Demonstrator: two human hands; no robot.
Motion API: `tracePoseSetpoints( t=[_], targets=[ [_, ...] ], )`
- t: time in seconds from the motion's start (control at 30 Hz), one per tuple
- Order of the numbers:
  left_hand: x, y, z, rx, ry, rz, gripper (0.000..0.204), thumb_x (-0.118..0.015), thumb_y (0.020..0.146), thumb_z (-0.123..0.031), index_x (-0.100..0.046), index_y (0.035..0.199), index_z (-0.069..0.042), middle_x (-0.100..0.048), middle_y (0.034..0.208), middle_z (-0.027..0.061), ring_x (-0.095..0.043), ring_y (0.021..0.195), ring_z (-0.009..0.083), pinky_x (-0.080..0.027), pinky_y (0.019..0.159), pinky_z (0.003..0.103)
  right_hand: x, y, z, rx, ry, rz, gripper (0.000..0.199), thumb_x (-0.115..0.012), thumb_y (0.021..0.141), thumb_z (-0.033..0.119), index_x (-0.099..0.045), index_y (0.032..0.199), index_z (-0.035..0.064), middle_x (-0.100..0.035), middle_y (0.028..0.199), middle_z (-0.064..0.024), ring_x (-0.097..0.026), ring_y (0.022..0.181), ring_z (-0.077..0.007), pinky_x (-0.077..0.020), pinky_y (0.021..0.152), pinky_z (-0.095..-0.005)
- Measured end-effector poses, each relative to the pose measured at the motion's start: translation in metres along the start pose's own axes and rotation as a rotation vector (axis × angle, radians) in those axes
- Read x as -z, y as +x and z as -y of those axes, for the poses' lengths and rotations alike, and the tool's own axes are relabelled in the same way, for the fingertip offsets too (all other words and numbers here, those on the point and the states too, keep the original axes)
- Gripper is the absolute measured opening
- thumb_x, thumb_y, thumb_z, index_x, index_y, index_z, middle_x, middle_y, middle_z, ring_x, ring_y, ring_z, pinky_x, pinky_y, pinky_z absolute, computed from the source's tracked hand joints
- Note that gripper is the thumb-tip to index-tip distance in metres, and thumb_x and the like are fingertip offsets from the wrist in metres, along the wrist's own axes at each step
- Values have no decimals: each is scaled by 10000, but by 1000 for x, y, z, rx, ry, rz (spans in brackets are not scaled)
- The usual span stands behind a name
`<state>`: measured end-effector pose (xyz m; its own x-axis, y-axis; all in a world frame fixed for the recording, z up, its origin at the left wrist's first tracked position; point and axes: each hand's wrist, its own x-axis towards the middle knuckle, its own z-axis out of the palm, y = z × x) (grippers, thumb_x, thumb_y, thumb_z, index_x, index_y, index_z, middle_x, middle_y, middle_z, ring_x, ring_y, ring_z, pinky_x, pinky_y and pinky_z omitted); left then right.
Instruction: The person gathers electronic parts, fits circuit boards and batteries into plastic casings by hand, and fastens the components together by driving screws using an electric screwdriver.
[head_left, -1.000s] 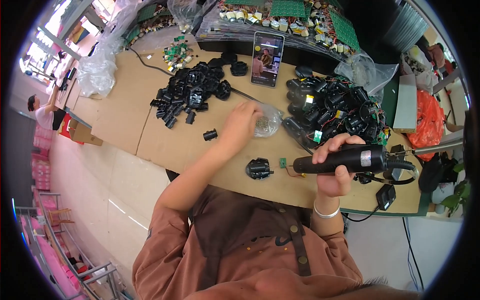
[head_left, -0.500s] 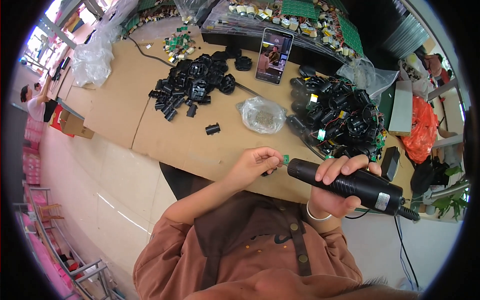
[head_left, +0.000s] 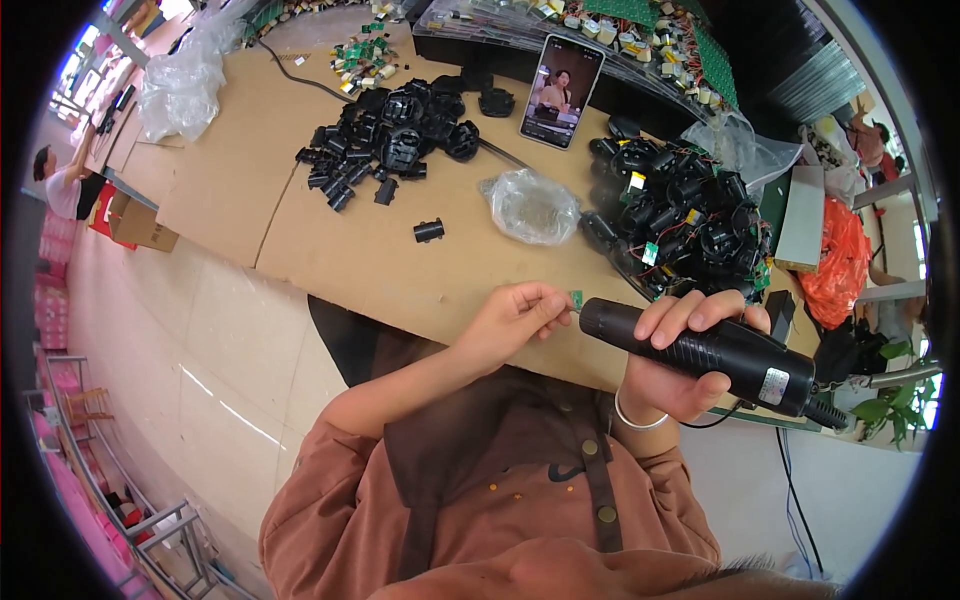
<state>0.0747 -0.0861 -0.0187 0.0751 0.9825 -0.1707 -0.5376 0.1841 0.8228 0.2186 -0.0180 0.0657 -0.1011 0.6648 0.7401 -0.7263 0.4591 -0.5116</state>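
Snugly, your right hand (head_left: 655, 388) wraps its grip around one power screwdriver (head_left: 700, 355), thick, black and pale-labelled, over the bench's (head_left: 350, 262) front edge. Your left hand (head_left: 518, 320) nearly meets its tip; I cannot tell whether it grips anything. Two heaps of black parts (head_left: 705, 225) flank one clear bag (head_left: 535, 207), contents unclear.

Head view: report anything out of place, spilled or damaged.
One black part lies alone on the cardboard, away from the left heap. A lit phone propped among work parts also looks a bit odd. The black tool in the right hand shows no visible damage, and I see no clear spill.
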Motion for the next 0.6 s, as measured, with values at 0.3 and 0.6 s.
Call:
tracePoseSetpoints(
  t=[0.3,0.6],
  targets=[
    [13,-11,-9,-318,400,-329,210,-574,916,-179,-600,1055,-24,-603,924,31,-534,790,97,-442,668,218,-2,2,-1,-117,-7,-61,646,-743,770,335,-385,1269,135,-495,911,-97,-554,609,-214,-526,536,-381],
    [25,-30,14,-678,1295,-341,309,-727,726,-208,-629,1000,-104,-555,1124,105,-556,971,279,-464,725,349,-6,-8,-43,-256,-177,6,653,-759,751,358,-368,1211,107,-490,862,-97,-550,584,-201,-490,475,-326]
  ],
)
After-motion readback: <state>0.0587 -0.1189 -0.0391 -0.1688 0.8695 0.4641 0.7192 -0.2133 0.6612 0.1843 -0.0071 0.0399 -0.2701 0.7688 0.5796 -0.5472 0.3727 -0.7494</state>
